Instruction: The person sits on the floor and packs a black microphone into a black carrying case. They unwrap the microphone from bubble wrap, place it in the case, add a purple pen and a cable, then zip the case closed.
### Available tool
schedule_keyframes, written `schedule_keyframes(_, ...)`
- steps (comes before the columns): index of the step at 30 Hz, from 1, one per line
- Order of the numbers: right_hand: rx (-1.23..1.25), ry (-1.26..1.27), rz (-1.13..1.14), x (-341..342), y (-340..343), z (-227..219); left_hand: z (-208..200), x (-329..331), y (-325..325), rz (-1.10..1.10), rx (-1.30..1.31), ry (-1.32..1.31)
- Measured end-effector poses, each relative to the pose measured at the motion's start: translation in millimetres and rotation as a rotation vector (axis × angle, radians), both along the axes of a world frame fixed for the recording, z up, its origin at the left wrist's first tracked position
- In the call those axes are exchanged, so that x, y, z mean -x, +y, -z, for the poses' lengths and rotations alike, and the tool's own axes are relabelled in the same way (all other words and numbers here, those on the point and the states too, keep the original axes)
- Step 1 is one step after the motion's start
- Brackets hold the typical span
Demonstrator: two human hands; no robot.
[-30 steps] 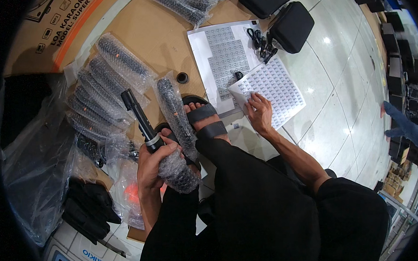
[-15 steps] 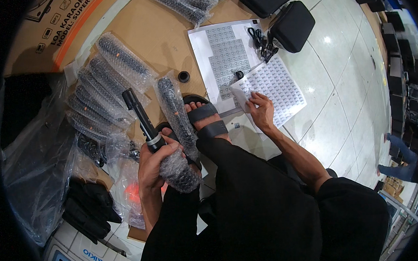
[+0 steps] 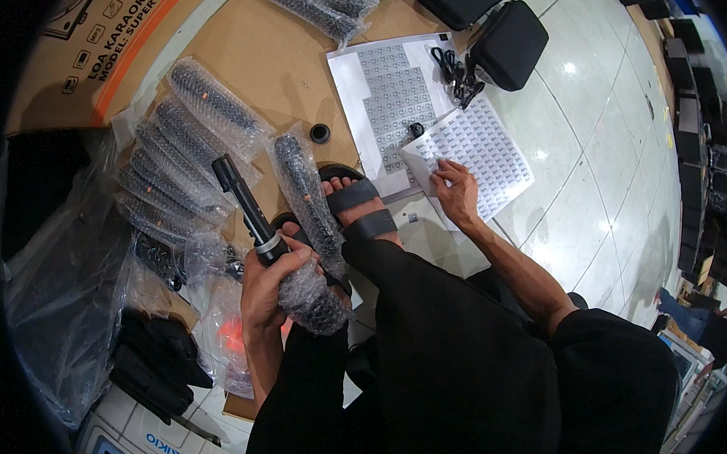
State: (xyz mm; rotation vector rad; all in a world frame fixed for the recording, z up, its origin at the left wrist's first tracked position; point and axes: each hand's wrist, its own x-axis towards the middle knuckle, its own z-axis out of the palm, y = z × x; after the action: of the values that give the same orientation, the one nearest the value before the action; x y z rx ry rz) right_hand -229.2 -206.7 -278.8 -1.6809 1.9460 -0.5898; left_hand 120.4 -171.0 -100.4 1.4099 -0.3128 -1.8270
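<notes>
My left hand [image 3: 266,291] is wrapped round a black handheld microphone [image 3: 249,204]. Its bare handle points up and to the left, while crumpled bubble wrap [image 3: 314,302] covers the other end. My right hand [image 3: 458,194] is at the left part of a white sheet of small printed stickers [image 3: 491,150], fingers bent and pinching at it; whether a loose sticker is between the fingertips is too small to make out. That sheet overlaps a larger white printed sheet [image 3: 352,84]. Beside my left hand, a bubble-wrapped microphone [image 3: 304,193] leans by my sandalled foot [image 3: 358,203].
Several bubble-wrapped microphones [image 3: 209,103] lie on cardboard at left, with more [image 3: 307,8] at the far edge. A black ring-shaped cap [image 3: 319,134], coiled black cables [image 3: 457,78] and two black cases [image 3: 510,47] are ahead. A person [image 3: 697,324] is at far right.
My hands and the microphone stay almost in place; the right hand and sticker sheet shift very slightly. The person at far right has moved lower in the view.
</notes>
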Motion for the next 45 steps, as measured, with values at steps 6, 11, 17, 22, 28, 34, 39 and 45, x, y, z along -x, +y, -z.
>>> schedule_keyframes(6, 0.105, 0.073, -0.066, 0, 4, 0, 1, 1, 0, -0.005, -0.001, -0.003)
schedule_keyframes(11, 0.181, 0.121, -0.112, 1, 5, 5, 1, 1, 0, -0.001, 0.011, 0.004)
schedule_keyframes(17, 0.215, 0.188, -0.169, 0, 6, 6, -1, 2, -1, 0.004, 0.015, -0.005)
schedule_keyframes(22, 0.194, 0.189, -0.17, 1, 5, 8, 0, 1, -1, 0.006, 0.012, -0.003)
schedule_keyframes(28, 0.193, 0.187, -0.196, 3, 6, 11, 1, 1, -1, 0.002, 0.002, -0.006)
schedule_keyframes(34, 0.205, 0.165, -0.201, 0, 7, 12, -3, 1, -1, -0.001, 0.006, 0.0)
schedule_keyframes(39, 0.227, 0.149, -0.21, 4, 9, 13, 1, 1, -1, 0.012, 0.019, 0.008)
schedule_keyframes(45, 0.214, 0.126, -0.214, 4, 10, 12, -3, 2, -1, -0.004, 0.003, -0.002)
